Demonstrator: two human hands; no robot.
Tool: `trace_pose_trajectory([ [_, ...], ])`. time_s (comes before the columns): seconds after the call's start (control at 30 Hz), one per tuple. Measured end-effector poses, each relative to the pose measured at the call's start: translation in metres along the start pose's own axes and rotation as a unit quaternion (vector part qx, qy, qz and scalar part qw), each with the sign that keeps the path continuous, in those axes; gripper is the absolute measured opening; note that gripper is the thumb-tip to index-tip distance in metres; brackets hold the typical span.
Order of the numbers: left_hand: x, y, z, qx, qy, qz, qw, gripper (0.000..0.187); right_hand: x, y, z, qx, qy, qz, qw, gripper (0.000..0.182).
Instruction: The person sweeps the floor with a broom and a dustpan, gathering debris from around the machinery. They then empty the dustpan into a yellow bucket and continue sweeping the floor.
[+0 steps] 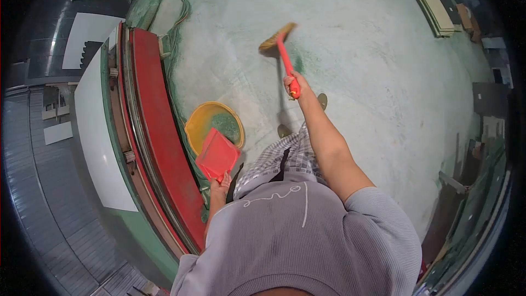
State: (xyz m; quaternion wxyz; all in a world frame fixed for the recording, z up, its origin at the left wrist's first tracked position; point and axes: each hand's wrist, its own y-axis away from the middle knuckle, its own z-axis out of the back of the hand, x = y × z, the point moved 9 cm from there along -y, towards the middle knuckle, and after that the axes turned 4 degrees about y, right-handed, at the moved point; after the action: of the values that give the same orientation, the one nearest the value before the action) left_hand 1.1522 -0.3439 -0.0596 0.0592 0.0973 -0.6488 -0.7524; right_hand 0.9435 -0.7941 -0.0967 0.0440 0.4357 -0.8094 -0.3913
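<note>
Out on the pale green floor (pixel 383 77), the broom (pixel 279 44) rests bristles-down, its red handle gripped in the closed right hand (pixel 293 85). Nearer the body, the left hand (pixel 221 182) closes on a red dustpan (pixel 217 154) (tilted upward) just beside a yellow bucket (pixel 205 118), near the red machine edge (pixel 159 131).
</note>
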Motion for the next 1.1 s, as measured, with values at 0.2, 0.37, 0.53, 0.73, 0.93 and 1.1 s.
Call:
trace_pose_trajectory([
  [0.2, 0.006, -0.028, 0.016, 0.027, -0.001, 0.040, 0.999, 0.047, 0.004, 0.066, 0.039, 0.042, -0.085, 0.024, 0.995, 0.019],
  [0.37, 0.008, -0.047, 0.012, 0.012, -0.036, 0.062, 0.997, 0.046, -0.018, 0.139, 0.059, 0.071, -0.186, -0.008, 0.980, 0.019],
  [0.53, 0.007, -0.041, -0.033, 0.120, -0.158, -0.018, 0.980, 0.040, -0.043, 0.237, 0.025, 0.123, -0.257, -0.074, 0.956, 0.021],
  [0.73, 0.013, -0.069, -0.061, 0.142, -0.131, 0.027, 0.981, 0.040, -0.004, 0.302, 0.052, -0.216, 0.345, 0.121, 0.905, 0.038],
  [0.93, 0.023, -0.028, -0.092, 0.166, -0.262, -0.059, 0.949, 0.039, 0.088, 0.261, 0.078, -0.344, 0.706, 0.174, 0.594, 0.038],
  [1.1, 0.020, -0.031, -0.097, 0.194, -0.370, -0.106, 0.902, 0.042, 0.081, 0.199, 0.119, -0.365, 0.689, 0.033, 0.626, 0.031],
])
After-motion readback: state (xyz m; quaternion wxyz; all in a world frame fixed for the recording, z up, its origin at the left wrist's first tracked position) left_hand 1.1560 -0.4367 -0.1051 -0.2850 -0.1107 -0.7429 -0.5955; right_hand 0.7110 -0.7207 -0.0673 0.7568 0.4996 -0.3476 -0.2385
